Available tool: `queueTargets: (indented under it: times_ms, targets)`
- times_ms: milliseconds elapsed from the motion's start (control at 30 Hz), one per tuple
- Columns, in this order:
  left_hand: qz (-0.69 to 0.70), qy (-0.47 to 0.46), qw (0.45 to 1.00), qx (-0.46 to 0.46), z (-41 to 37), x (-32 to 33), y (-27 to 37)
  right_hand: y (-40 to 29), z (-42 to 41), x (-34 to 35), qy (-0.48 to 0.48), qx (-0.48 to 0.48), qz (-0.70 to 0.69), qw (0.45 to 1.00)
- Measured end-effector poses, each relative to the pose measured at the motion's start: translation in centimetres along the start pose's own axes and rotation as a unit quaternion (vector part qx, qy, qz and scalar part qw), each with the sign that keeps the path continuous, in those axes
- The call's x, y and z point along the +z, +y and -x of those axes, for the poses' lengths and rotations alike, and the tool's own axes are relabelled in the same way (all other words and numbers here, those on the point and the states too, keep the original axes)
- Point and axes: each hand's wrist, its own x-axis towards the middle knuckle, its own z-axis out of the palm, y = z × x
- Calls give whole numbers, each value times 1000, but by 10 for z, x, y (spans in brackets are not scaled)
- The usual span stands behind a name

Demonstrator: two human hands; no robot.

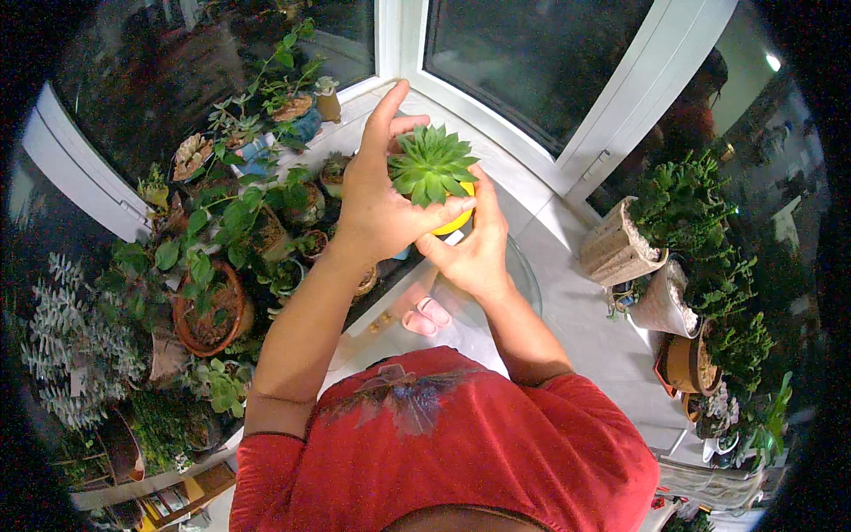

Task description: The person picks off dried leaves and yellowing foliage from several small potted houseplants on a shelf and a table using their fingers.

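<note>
A green rosette succulent [432, 163] grows in a small yellow pot [459, 219], held up before me between both hands. My left hand [382, 199] is cupped at the plant's left side, its thumb laid across the front of the pot's rim. The left index finger points up and away; other left fingertips are partly behind the leaves. My right hand [475, 249] grips the pot from the right and below, fingers along its far right side and thumb near its base. Much of the pot is hidden by leaves and fingers.
Many potted plants crowd the left, including a terracotta pot [209, 312] and silvery foliage [73, 339]. Below my hands is a glass tabletop edge [532, 279], with pink slippers [427, 316] lower down. Tall planters [618, 246] line the right. White window frames [492, 113] stand ahead.
</note>
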Motion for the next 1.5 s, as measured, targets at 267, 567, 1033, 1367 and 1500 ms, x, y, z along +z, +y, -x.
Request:
queueTargets:
  times_ms: [267, 567, 1033, 1367, 1500]
  targets:
    - [-152, -95, 982, 63, -16, 2, 11, 2, -1, -8, 11, 15, 19, 1000]
    - [146, -145, 967, -150, -43, 4, 0, -4, -13, -16, 33, 36, 29, 998]
    - [247, -200, 910, -268, -58, 5, -4, -10, -17, -22, 52, 59, 45, 996]
    - [231, -236, 898, -289, -64, 4, -3, -6, -18, -23, 54, 36, 33, 997]
    - [217, -227, 902, -297, -63, 7, -1, -4, -18, -22, 50, 65, -7, 997]
